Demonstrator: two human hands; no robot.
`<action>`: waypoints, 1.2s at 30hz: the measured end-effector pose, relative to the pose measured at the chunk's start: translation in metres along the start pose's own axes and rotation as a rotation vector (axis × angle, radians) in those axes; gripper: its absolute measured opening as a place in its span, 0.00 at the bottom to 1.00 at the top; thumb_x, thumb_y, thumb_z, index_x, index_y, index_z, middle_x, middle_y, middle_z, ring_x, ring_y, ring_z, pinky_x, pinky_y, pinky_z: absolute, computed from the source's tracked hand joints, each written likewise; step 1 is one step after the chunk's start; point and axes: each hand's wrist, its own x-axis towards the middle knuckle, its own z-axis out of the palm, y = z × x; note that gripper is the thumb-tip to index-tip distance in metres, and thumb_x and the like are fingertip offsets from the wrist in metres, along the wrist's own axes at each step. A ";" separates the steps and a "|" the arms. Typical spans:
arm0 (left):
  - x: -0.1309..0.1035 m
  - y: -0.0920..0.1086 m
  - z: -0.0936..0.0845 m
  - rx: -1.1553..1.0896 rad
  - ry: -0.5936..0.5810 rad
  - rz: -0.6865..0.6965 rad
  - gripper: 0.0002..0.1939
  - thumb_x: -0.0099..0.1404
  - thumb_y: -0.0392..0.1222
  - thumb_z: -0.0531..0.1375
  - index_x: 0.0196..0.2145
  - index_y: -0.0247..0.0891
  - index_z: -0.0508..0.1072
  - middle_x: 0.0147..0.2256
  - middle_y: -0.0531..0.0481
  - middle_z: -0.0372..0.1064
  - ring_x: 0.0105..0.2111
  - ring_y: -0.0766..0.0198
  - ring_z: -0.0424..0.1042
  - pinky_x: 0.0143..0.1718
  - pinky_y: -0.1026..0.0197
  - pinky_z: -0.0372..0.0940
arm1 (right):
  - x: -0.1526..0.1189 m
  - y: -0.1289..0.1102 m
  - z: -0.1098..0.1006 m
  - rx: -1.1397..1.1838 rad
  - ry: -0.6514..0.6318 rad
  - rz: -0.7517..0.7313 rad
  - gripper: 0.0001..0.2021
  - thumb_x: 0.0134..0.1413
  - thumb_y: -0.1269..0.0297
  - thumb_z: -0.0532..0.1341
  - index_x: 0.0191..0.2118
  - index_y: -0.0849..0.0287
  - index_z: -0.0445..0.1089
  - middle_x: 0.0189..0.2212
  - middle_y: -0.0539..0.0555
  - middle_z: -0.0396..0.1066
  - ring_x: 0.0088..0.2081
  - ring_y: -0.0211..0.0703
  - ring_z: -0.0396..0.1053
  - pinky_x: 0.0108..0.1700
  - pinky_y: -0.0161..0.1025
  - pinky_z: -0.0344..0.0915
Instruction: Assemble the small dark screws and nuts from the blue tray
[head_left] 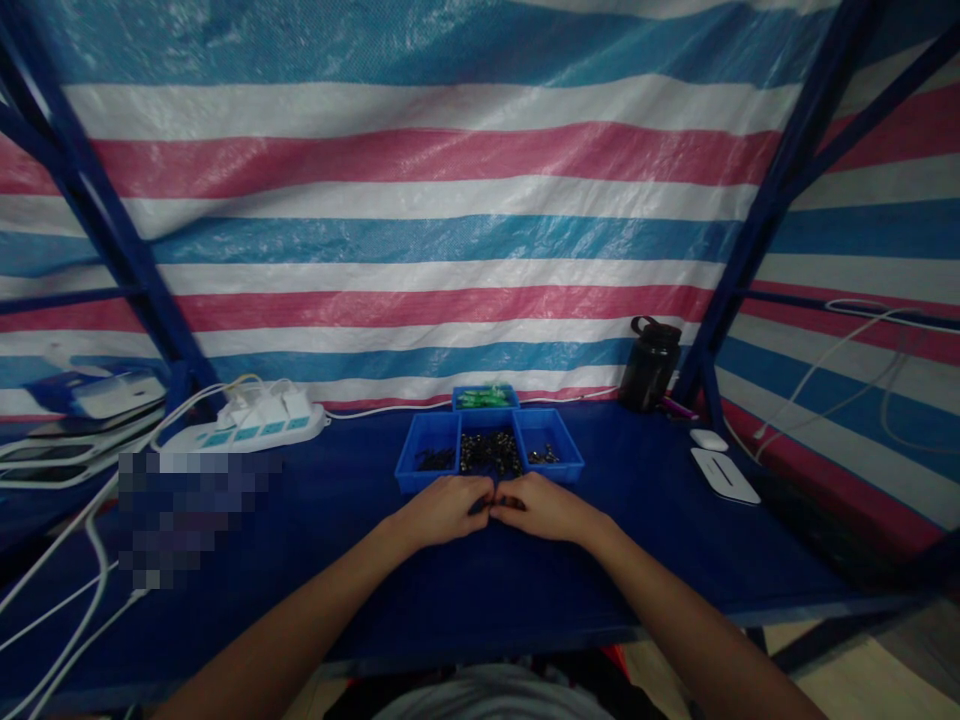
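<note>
My left hand (448,508) and my right hand (546,505) meet just in front of the blue parts bins, fingertips together. Both have their fingers curled in a pinch; whatever lies between them is too small and dark to make out. Right behind them, the middle blue bin (488,423) holds a heap of small dark parts (491,453) with shiny spots. In the left blue bin (429,432) lie some black pieces (436,459). A few small metallic-looking parts (543,455) sit in the right blue bin (541,425). Green pieces (480,397) fill a smaller bin at the back.
On the blue table (337,570), a white power strip (255,432) with plugs and cables stands at left, near stacked devices (67,450). At right are a dark bottle (649,365), a white flat device (724,475) and a small white case (708,440). Striped sheeting (450,160) hangs behind.
</note>
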 end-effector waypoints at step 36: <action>0.000 0.004 -0.004 0.020 -0.013 -0.066 0.05 0.62 0.37 0.52 0.30 0.37 0.65 0.25 0.53 0.66 0.24 0.66 0.65 0.25 0.66 0.52 | 0.001 0.008 0.001 -0.124 0.005 0.050 0.08 0.56 0.69 0.54 0.34 0.61 0.71 0.28 0.52 0.73 0.28 0.38 0.67 0.30 0.32 0.55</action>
